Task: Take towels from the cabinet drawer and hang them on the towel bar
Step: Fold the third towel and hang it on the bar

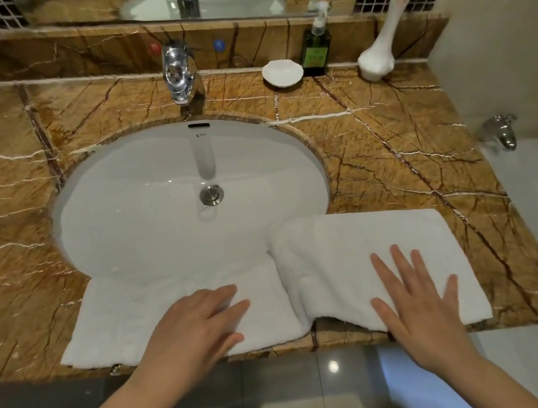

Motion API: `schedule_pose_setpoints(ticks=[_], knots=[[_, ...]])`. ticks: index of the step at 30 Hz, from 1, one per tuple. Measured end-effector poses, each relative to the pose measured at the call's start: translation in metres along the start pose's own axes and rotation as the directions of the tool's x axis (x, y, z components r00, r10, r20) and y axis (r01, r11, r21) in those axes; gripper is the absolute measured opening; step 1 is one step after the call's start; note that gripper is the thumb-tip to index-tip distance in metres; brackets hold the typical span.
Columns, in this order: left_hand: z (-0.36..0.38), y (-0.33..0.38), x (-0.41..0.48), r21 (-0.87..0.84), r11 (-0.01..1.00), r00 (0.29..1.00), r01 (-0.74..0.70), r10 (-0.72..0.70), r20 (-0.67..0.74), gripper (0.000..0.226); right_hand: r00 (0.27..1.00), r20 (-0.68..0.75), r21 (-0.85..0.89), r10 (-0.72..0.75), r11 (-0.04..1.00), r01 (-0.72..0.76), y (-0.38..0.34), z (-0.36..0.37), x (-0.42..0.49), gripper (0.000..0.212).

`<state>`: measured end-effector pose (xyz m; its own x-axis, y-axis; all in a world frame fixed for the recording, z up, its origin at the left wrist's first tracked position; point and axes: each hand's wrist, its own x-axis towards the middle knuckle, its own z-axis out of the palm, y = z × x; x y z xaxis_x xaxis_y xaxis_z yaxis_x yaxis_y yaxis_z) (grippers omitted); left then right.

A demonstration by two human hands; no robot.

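Note:
A white towel (344, 255) lies spread along the front edge of the brown marble counter (409, 156), partly folded over itself on the right side. Its left part (122, 324) is flat and thinner, reaching over the sink's front rim. My left hand (195, 328) rests on the towel's middle with fingers nearly straight, pointing right. My right hand (420, 303) lies flat on the folded right part, fingers spread. No drawer or towel bar is in view.
A white oval sink (173, 224) with a chrome faucet (180, 74) fills the counter's middle. At the back right stand a white soap dish (282, 73), a green pump bottle (316, 48) and a white vase (377, 50). A mirror runs behind. A bathtub tap (503, 133) is at right.

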<state>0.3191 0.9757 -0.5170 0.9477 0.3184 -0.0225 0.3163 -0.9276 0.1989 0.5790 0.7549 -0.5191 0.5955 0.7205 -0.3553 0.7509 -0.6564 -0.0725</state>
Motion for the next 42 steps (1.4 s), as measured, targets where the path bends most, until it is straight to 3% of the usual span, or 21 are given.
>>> schedule_pose_setpoints(ticks=[3, 7, 10, 12, 20, 25, 29, 32, 37, 42], knots=[[-0.010, 0.003, 0.012, -0.032, 0.999, 1.000, 0.015, -0.015, -0.006, 0.031, 0.999, -0.043, 0.113, -0.013, 0.993, 0.018, -0.009, -0.007, 0.002, 0.065], [-0.011, 0.028, 0.046, -0.140, 0.990, 0.995, 0.003, -0.017, -0.099, 0.029, 0.965, -0.254, 0.268, -0.063, 0.954, 0.133, -0.042, -0.017, 0.016, 0.054], [0.008, 0.048, 0.053, -0.160, 0.987, 1.000, 0.013, -0.010, 0.021, 0.054, 0.979, -0.190, 0.245, -0.074, 0.962, 0.120, -0.059, -0.010, 0.024, 0.055], [0.019, 0.049, 0.045, -0.023, 0.999, 0.996, 0.023, -0.021, 0.082, 0.060, 0.982, -0.165, 0.100, -0.087, 0.990, 0.104, -0.057, 0.001, 0.023, 0.061], [0.016, 0.029, 0.010, 0.095, 0.994, 0.991, 0.052, -0.063, 0.118, 0.056, 0.980, -0.190, 0.053, -0.066, 0.996, 0.077, -0.027, 0.010, 0.015, 0.062], [0.007, 0.023, -0.005, 0.051, 0.996, 0.993, 0.075, -0.079, 0.090, 0.049, 0.976, -0.192, 0.058, -0.100, 0.992, 0.113, -0.023, 0.011, 0.011, 0.060], [-0.012, 0.032, 0.033, -0.091, 0.994, 0.995, 0.066, -0.073, -0.069, 0.030, 0.973, -0.201, 0.049, -0.113, 0.991, 0.125, -0.029, 0.012, 0.011, 0.063], [-0.009, 0.057, 0.072, -0.115, 0.993, 0.992, -0.002, -0.012, -0.124, 0.034, 0.967, -0.246, 0.166, -0.059, 0.981, 0.102, -0.031, 0.007, 0.016, 0.062], [0.026, 0.088, 0.095, -0.045, 0.998, 0.994, -0.044, 0.048, 0.101, 0.055, 0.970, -0.241, 0.165, 0.019, 0.986, 0.022, -0.014, 0.003, 0.018, 0.065], [0.031, 0.087, 0.079, 0.008, 1.000, 0.996, -0.025, 0.025, 0.088, 0.054, 0.971, -0.227, 0.160, -0.072, 0.981, 0.111, -0.004, 0.005, 0.011, 0.059]])
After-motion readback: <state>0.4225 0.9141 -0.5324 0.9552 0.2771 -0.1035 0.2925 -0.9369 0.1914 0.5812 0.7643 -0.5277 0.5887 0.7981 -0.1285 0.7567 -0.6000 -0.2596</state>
